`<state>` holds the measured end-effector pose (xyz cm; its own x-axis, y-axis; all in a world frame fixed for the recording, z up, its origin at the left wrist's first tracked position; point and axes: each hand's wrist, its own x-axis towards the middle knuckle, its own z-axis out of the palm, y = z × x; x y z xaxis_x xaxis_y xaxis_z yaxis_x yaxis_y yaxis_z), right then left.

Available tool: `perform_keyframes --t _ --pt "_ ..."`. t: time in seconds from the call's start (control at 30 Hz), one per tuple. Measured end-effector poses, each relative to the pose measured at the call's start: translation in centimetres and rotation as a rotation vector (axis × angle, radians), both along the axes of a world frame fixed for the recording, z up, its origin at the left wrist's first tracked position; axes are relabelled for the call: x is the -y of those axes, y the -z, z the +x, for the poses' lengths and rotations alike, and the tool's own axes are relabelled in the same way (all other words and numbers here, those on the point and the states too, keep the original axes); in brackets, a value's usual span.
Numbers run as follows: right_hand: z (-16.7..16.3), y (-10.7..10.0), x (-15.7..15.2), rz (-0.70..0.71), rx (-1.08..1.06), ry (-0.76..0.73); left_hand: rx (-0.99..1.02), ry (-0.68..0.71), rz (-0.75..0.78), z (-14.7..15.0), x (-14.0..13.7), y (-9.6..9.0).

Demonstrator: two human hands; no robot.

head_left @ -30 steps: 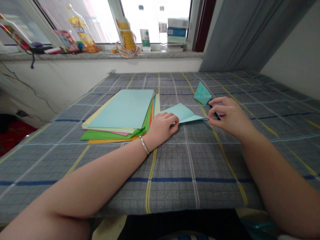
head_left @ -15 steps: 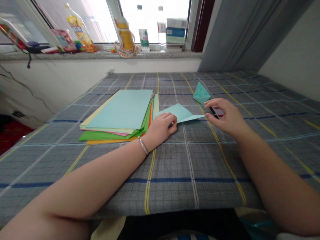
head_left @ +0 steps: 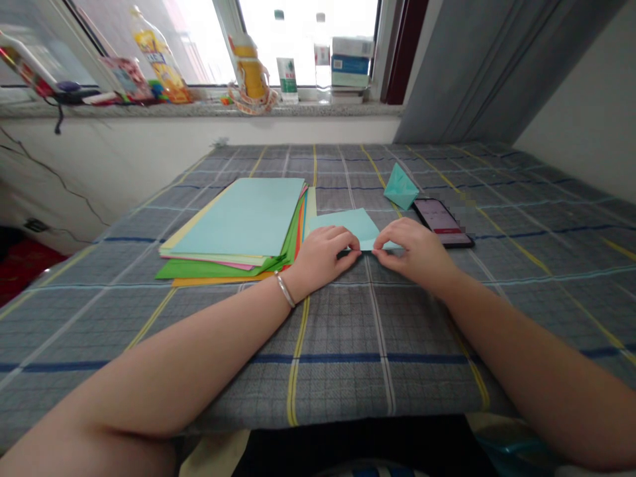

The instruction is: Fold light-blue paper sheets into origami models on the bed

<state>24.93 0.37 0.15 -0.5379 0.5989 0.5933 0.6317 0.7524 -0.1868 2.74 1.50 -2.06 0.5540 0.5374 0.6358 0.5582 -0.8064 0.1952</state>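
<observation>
A light blue folded paper sheet (head_left: pixel 354 224) lies on the plaid cloth in front of me. My left hand (head_left: pixel 320 255) presses its near left edge with curled fingers. My right hand (head_left: pixel 412 252) pinches the near right edge of the same sheet, fingertips almost meeting the left hand's. A stack of coloured paper (head_left: pixel 243 228), light blue on top with green and orange below, lies just left of my left hand. A folded teal paper shape (head_left: pixel 400 187) stands behind the sheet. A phone (head_left: pixel 441 221) lies flat to the right of my right hand.
The plaid cloth (head_left: pixel 377 331) covers the whole table. A window sill (head_left: pixel 199 109) at the back holds bottles (head_left: pixel 287 63), a box (head_left: pixel 352 63) and snack packets. A grey curtain (head_left: pixel 477 73) hangs at the back right.
My right hand left the phone and moved left onto the near edge of the light blue sheet. The phone now lies uncovered. My left hand stayed on the sheet.
</observation>
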Motion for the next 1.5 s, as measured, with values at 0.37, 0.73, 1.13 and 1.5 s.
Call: perform_keyframes --t 0.37,0.73,1.13,1.5 --pt "0.0 -0.3 0.1 -0.079 -0.007 0.008 -0.061 -0.020 0.011 0.1 0.1 -0.3" --pt "2.4 -1.7 0.1 -0.114 -0.145 0.022 0.020 -0.018 0.002 -0.1 -0.3 0.1" --pt "5.3 -1.8 -1.1 -0.166 -0.223 0.093 0.057 -0.017 -0.077 -0.1 -0.3 -0.3" --pt "6.6 -2.5 -0.9 -0.273 -0.297 0.203 0.099 0.002 -0.126 -0.3 -0.4 -0.1"
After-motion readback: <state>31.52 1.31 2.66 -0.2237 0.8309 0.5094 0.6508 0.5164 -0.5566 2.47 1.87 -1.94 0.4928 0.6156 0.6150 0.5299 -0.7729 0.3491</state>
